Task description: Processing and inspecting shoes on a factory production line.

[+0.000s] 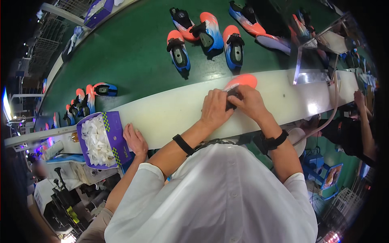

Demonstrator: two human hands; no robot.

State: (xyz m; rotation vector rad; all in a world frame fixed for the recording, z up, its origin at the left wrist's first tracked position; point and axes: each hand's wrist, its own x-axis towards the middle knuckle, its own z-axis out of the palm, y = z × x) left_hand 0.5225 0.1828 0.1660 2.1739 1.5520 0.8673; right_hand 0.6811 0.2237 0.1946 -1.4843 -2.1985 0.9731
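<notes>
A coral-toed shoe (pixel 245 80) lies on the white work strip in front of me, its toe pointing away. Both of my hands are closed on its dark upper opening. My left hand (pixel 216 109) grips the left side with fingers curled, and my right hand (pixel 250 103) pinches the dark material from the right. The heel and most of the shoe's middle are hidden under my fingers. Just beyond, on the green surface, stand coral-and-blue shoes with black collars, the closest being one shoe (pixel 234 47) and another shoe (pixel 178 52).
A purple box (pixel 117 135) of crumpled white paper stands at the left, with a co-worker's hand (pixel 135 139) beside it. More shoes (pixel 106 89) sit at the far left. A clear-sided frame (pixel 298 67) and a hose (pixel 336 93) are on the right, near another person (pixel 350 135).
</notes>
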